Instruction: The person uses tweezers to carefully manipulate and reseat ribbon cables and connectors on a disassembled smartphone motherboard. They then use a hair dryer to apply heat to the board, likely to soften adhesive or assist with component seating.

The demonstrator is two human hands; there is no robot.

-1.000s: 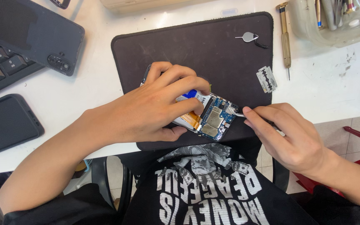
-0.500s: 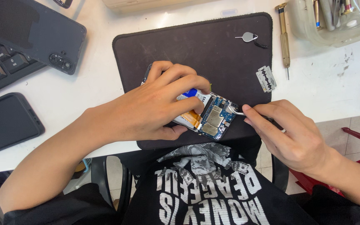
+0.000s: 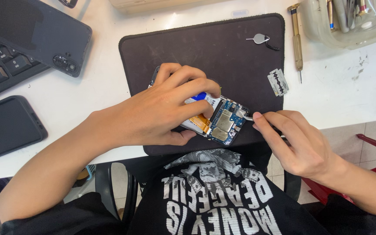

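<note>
Head view: left hand over opened phone.

opened phone on mat, razor blade to its right

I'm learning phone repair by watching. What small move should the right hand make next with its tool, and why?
Probably ease the metal tool gently under the part at the circuit board edge: its tip already touches there, the right hand pinches it, and the left hand pins the opened phone down.
</note>
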